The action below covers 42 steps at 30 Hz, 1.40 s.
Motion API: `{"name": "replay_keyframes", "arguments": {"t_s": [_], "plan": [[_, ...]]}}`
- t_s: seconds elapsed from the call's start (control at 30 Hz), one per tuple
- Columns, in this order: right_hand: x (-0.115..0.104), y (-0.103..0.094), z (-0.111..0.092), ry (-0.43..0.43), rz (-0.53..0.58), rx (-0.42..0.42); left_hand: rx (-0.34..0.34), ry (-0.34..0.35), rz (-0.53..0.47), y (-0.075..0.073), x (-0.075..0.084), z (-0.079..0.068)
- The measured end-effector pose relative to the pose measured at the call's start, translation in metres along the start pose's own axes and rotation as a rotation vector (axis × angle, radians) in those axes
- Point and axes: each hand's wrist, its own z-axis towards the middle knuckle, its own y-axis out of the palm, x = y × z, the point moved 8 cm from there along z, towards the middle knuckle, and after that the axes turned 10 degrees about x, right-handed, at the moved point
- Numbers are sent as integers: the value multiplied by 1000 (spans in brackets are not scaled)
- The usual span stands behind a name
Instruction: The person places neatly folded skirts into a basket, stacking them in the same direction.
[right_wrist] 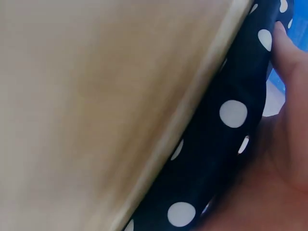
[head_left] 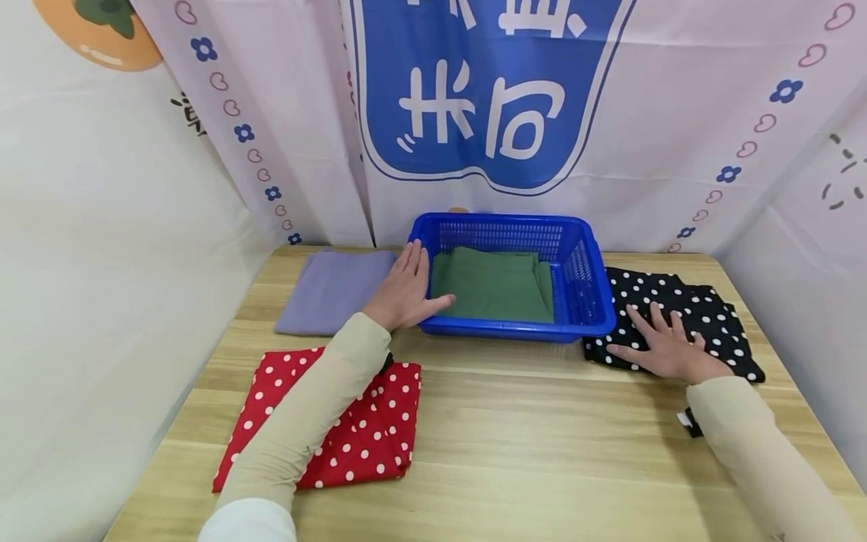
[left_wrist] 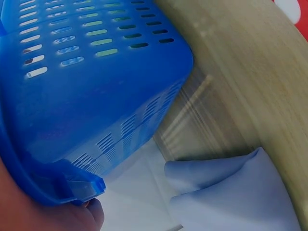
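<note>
My left hand (head_left: 405,290) lies over the left rim of a blue plastic basket (head_left: 501,329), its fingers straight and together, the thumb reaching across the corner. In the left wrist view that hand (left_wrist: 57,219) shows at the basket's rim, fingers mostly hidden. Inside the basket is a folded green cloth (head_left: 494,282). With fingers spread, my right hand (head_left: 667,350) rests on a folded black cloth with white dots (head_left: 718,324), just right of the basket. The right wrist view shows the cloth's edge (right_wrist: 226,125) beside the thumb.
A folded lavender cloth (head_left: 332,290) lies left of the basket. Nearer, under my left forearm, is a red cloth with white dots (head_left: 379,436). A printed curtain (head_left: 298,90) hangs behind the wooden table (head_left: 528,452). A small black-and-white tag-like piece (head_left: 689,421) shows beside my right sleeve.
</note>
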Motion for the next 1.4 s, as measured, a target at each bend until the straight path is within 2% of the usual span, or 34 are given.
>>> {"name": "replay_keyframes", "arguments": {"t_s": [0.5, 0.83, 0.97, 1.1, 1.4], "plan": [[-16, 16, -81, -9, 9, 39, -3, 11, 23, -1, 1, 1], [-20, 31, -129, -8, -18, 54, 5, 13, 4, 0, 1, 2], [-29, 34, -136, -3, -27, 54, 4, 2, 11, -2, -1, 2], [-43, 37, -137, 12, -54, 21, 2, 6, 19, -4, -1, 1], [-94, 44, -142, 17, -122, -59, 2, 8, 8, -2, 0, 1]]}}
